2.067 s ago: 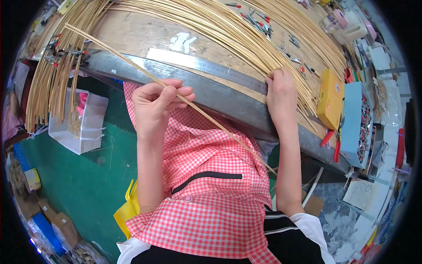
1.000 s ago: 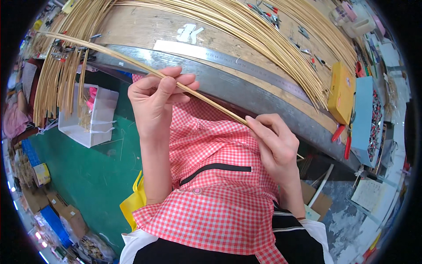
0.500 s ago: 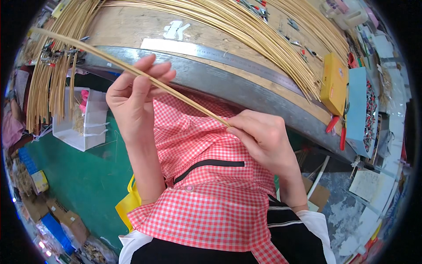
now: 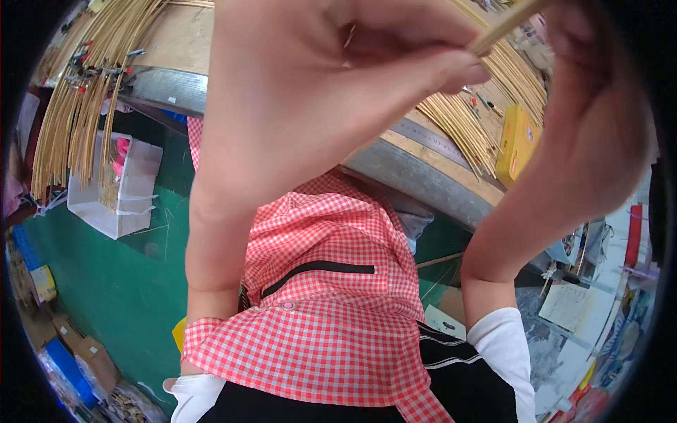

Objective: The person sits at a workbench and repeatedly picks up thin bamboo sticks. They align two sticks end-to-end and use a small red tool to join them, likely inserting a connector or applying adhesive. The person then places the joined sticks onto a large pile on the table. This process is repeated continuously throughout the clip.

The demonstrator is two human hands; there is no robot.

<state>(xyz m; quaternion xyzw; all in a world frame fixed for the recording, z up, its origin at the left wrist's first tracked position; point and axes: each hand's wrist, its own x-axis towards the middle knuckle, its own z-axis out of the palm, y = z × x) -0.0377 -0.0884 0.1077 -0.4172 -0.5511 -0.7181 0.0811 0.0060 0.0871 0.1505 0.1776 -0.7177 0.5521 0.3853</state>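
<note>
My left hand (image 4: 303, 106) is raised close to the camera and fills the upper middle of the view. Its thumb and fingers pinch a thin bamboo stick (image 4: 509, 27), which slants up to the right. At the upper right my right hand (image 4: 592, 120) is held up too, closed at the stick's other visible end. The top edge and shadow hide part of its fingers. Behind the hands lies a wooden workbench (image 4: 185, 42), with a bundle of long bamboo sticks (image 4: 458, 130) on it and a steel ruler (image 4: 430, 143) beside them.
More bamboo sticks (image 4: 74, 134), held with small clips, hang over the bench's left end above a white plastic bin (image 4: 141, 183). A yellow box (image 4: 518, 144) sits at the bench's right. Cardboard boxes (image 4: 99, 359) stand on the green floor (image 4: 106, 282) at lower left.
Both hands have risen from in front of the apron toward the camera, carrying the bamboo stick. The stick now slopes up to the right instead of down to the right.
</note>
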